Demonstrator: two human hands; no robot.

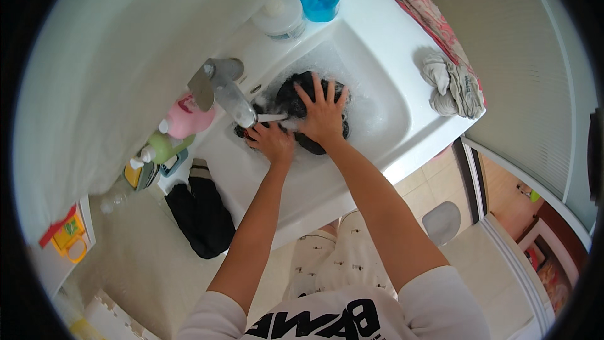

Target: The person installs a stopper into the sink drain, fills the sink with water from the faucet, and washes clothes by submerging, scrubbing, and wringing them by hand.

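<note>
Bright, soft light is flooding the washbasin (393, 44), with fisheye edges curving around it.
White enamel is glowing near overexposure; the faucet (234, 99) on the basin's left side is catching glossy highlights. A grey cloth (462, 91) on the basin's right corner is casting a faint, soft shadow, while the black cloth (311, 145) inside the basin is losing detail to darkness. The pale surface (119, 63) left of the basin is looking hazy, the frosted panel (509, 44) to its right is bending, and black vignetting is ringing everything.
</note>
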